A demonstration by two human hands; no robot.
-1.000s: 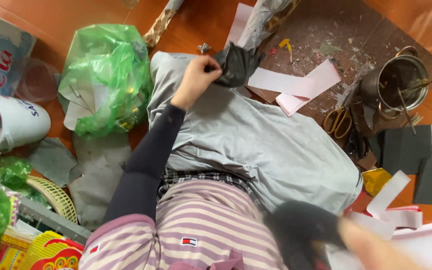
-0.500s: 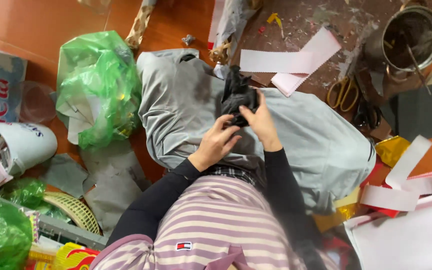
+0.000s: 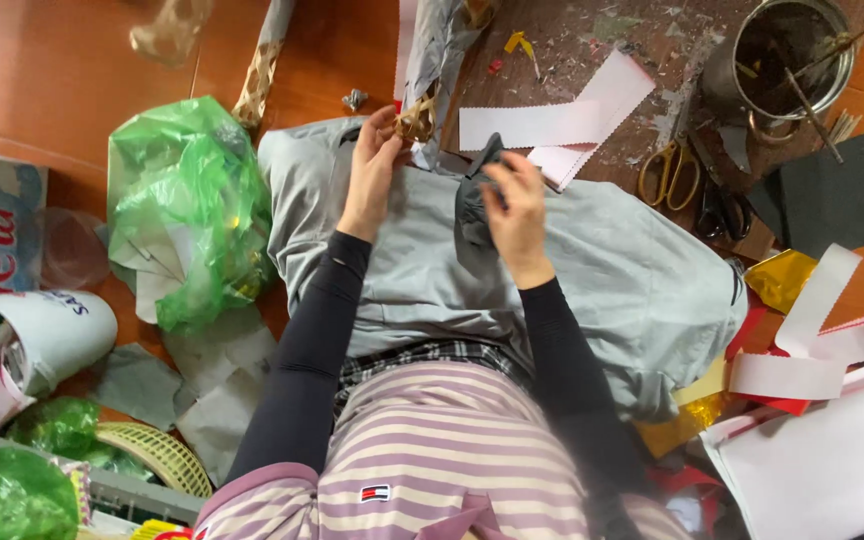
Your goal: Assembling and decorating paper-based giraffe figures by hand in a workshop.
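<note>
With the left hand (image 3: 372,165) pinching a gold scrap (image 3: 415,123) and the right hand (image 3: 514,205) closed on a dark paper piece (image 3: 474,195), either light bit could slip into the clutter on the floor (image 3: 72,90).

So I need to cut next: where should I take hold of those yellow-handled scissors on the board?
Take the yellow-handled scissors by their loop handles, coming from above: they lie flat on the brown board with both loops exposed, right of the right hand.

Home craft corner: wooden floor (image 3: 72,70) strewn with paper strips (image 3: 542,125), scissors (image 3: 667,170) and glue tin (image 3: 787,55) beside them.
</note>
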